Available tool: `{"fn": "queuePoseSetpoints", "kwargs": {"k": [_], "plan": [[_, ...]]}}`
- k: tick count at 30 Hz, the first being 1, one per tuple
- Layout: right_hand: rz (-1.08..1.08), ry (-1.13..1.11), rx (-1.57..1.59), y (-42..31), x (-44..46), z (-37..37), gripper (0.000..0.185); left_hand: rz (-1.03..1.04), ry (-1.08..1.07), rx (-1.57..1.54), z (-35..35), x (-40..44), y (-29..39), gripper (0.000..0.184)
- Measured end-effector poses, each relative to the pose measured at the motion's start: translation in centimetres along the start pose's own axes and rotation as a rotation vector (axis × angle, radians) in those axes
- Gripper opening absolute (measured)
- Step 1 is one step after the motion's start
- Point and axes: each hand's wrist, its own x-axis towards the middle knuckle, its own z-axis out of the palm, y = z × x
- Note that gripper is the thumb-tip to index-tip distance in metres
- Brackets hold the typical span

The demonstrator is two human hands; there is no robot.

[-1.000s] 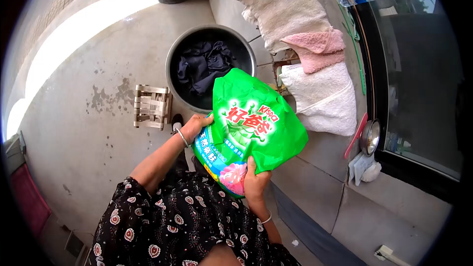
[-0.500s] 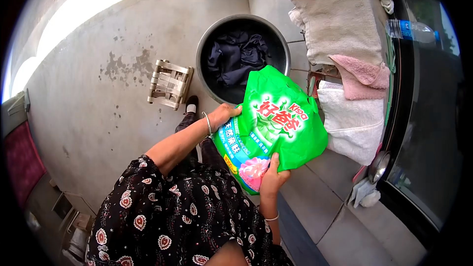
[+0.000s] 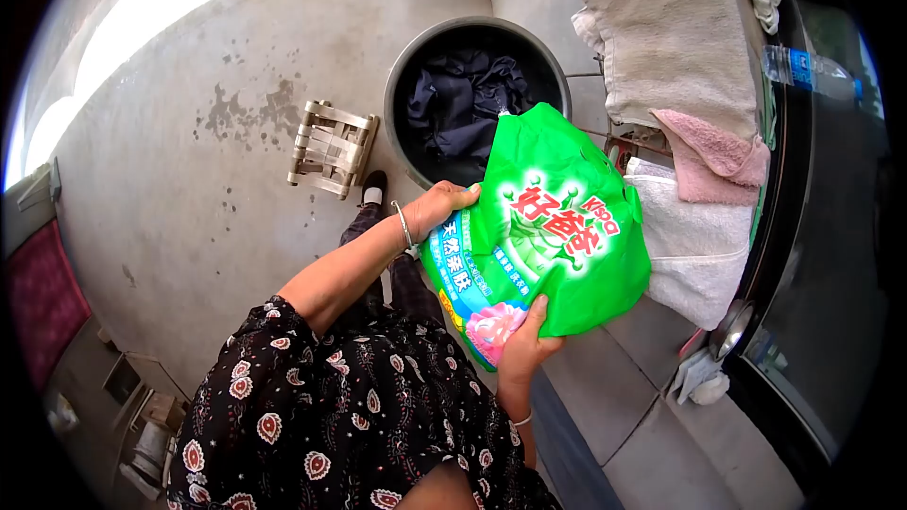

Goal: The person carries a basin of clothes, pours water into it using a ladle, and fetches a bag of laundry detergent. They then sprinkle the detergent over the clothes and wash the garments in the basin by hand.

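A green detergent bag (image 3: 567,217) with red lettering is held tilted between my two hands. My left hand (image 3: 442,208) grips its left edge, thumb on the front, other fingers hidden beneath. Lower on the bag, my right hand (image 3: 531,340) grips the bottom edge with its thumb on the front. The bag's upper corner reaches over the rim of a round dark basin (image 3: 397,77). Dark cloth (image 3: 463,99) lies inside the basin. At that corner a little white shows above the cloth; I cannot make out whether it is powder.
A small slatted stool (image 3: 331,148) stands left of the basin. Towels (image 3: 671,38), a pink cloth (image 3: 713,156) and a white towel (image 3: 694,246) lie on the right. Beyond them are a plastic bottle (image 3: 812,73) and a metal bowl (image 3: 730,331) by the window. A shoe (image 3: 374,184) shows below the basin.
The view has shifted, so the basin and stool appear further right than before. Both hands keep their grip on the bag, and its corner now shows white at the tip over the basin.
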Motion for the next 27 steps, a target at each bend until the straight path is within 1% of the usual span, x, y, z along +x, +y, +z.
{"fn": "queuePoseSetpoints", "kwargs": {"k": [1,2,3,4,5,7,8,11,13,15,18,19,21,23,24,27], "plan": [[0.025,-0.018,0.010,0.3,0.2,-0.2,0.026,-0.005,-0.003,-0.015,-0.1,0.4,-0.4,0.043],[0.041,-0.038,0.026,1.0,0.6,-0.3,0.026,-0.071,0.030,0.013,-0.6,1.2,-1.1,0.038],[0.054,-0.059,0.056,1.4,1.4,0.2,0.026,-0.029,0.063,0.075,-0.3,1.0,-1.0,0.037],[-0.003,-0.007,0.051,1.7,1.1,0.4,0.026,-0.005,0.052,0.086,-0.5,1.4,-0.9,0.037],[0.035,-0.015,0.052,2.0,0.9,0.2,0.027,-0.001,0.045,0.083,-0.6,1.2,-1.7,0.037],[0.113,-0.022,0.065,0.9,0.2,0.0,0.027,-0.049,0.017,0.081,-0.1,0.6,-0.4,0.037],[0.103,-0.019,0.072,0.4,0.6,0.4,0.028,-0.001,0.010,0.047,0.0,0.8,-0.2,0.038],[0.105,-0.028,0.046,0.2,0.7,-0.2,0.029,-0.041,-0.014,0.049,0.7,0.5,1.4,0.038],[0.080,-0.028,0.058,1.3,1.4,0.5,0.030,-0.037,0.039,0.073,0.3,1.4,0.0,0.039],[0.082,-0.023,0.038,1.0,1.2,0.3,0.030,0.012,0.050,0.093,0.5,1.2,-0.9,0.039],[0.106,0.005,0.016,0.3,0.3,-0.2,0.029,0.039,-0.002,0.102,1.1,0.2,0.8,0.038],[0.109,0.025,0.015,0.0,0.6,0.1,0.029,0.007,0.014,0.126,1.6,0.0,2.0,0.038],[0.103,0.029,0.033,0.2,1.1,0.3,0.029,-0.016,0.049,0.181,1.5,1.0,2.1,0.039],[0.102,-0.006,0.058,2.4,1.1,0.3,0.029,0.008,0.083,0.229,0.7,2.0,0.4,0.039],[0.077,-0.022,0.056,2.5,0.9,0.2,0.029,-0.052,0.094,0.241,0.9,1.3,0.3,0.040],[0.119,0.000,0.044,1.7,0.2,0.2,0.029,-0.021,0.080,0.252,0.7,0.4,-0.1,0.039]]}}
